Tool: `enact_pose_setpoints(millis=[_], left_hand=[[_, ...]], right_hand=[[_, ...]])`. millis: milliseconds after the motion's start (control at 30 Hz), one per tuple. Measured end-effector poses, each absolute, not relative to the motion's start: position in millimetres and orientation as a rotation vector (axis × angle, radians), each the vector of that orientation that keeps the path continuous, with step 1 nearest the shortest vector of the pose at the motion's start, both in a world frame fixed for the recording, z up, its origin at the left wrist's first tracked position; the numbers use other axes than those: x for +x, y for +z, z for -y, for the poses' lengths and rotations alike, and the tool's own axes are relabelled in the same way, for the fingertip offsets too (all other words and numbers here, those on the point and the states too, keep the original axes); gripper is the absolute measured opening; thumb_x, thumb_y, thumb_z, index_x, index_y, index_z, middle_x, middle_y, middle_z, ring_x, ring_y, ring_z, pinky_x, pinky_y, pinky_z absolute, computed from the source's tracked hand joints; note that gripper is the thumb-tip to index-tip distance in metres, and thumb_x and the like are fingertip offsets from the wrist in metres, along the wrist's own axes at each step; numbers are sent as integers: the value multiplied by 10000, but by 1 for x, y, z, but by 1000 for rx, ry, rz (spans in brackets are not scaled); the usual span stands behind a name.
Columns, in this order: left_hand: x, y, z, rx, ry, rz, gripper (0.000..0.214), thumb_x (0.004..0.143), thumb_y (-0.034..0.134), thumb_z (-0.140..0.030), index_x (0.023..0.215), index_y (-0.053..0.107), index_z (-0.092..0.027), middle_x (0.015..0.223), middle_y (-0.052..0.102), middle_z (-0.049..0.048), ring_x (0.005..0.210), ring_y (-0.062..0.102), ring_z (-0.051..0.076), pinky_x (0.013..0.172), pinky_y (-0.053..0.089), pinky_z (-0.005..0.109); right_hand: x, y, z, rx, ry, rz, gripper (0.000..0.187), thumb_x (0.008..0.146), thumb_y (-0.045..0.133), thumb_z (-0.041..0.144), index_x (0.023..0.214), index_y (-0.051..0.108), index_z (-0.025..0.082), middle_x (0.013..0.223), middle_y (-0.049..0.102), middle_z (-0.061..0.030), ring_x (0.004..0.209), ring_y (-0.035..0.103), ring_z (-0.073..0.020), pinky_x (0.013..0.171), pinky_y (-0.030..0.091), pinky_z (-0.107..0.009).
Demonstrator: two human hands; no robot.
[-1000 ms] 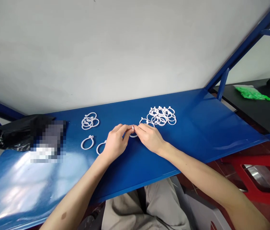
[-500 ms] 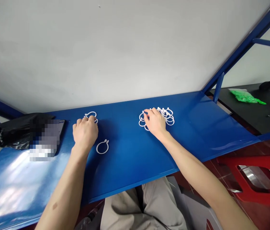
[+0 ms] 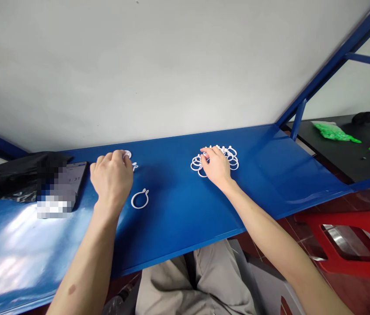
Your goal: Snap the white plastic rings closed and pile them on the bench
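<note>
My left hand (image 3: 112, 177) is closed above the left part of the table, its fingers curled down. A white plastic ring (image 3: 127, 154) shows at its fingertips, partly hidden by them. Another white ring lies just under the fingers, mostly covered. Nearer to me, a single white ring (image 3: 139, 200) with a small looped end lies flat by itself. My right hand (image 3: 217, 168) rests over a pile of white rings (image 3: 232, 163), thumb and forefinger apart among them. The hand covers the middle of the pile.
The blue table (image 3: 178, 210) runs along a white wall (image 3: 172, 74). At the left lie a black plastic bag (image 3: 11, 177) and a phone (image 3: 77, 179), partly blurred out. To the right are a green packet (image 3: 331, 131) on a black surface and a red stool (image 3: 316, 245).
My left hand has lifted slightly and moved a little left, with a ring now at its fingertips. My right hand has shifted slightly right over the pile, its thumb and forefinger still apart.
</note>
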State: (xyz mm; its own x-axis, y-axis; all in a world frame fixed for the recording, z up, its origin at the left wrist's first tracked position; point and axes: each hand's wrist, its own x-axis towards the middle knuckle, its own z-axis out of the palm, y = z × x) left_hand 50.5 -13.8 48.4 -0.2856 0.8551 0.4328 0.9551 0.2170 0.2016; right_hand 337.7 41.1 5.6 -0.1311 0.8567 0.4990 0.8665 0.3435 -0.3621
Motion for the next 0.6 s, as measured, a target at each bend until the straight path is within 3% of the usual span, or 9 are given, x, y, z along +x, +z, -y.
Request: enact_pose_setpoints(millis=[233,400,500,600], left_hand=[[67,60,19,-1737,-1226,2130,203,938,493,-314,1005,655,-211,934,731,76,815,673,227,819,505,399],[88,50,17,-2059,-1875,2361,186,894,548,-338,994,616,-197,832,703,14,644,670,147,643,551,298],[102,40,17,-2285,-2232,2398,192,893,570,-357,977,570,-184,826,690,21,653,692,155,634,582,311],[110,33,20,-2495,-2272,2349,174,921,546,-352,977,533,-188,844,695,27,703,718,172,689,609,348]], right_hand=[[334,12,-27,-1271,85,1934,242,1009,512,247,1114,721,184,1005,692,-79,870,676,-191,764,553,-333],[317,17,-5,-982,469,2013,258,994,585,343,1198,681,218,1045,701,-52,857,671,-153,752,565,-295],[307,15,1,-948,696,1998,294,970,620,362,1229,656,227,1046,718,-43,820,674,-141,724,575,-280],[304,13,0,-1011,726,1925,201,954,631,332,1104,695,215,967,716,-39,765,659,-135,711,566,-277]])
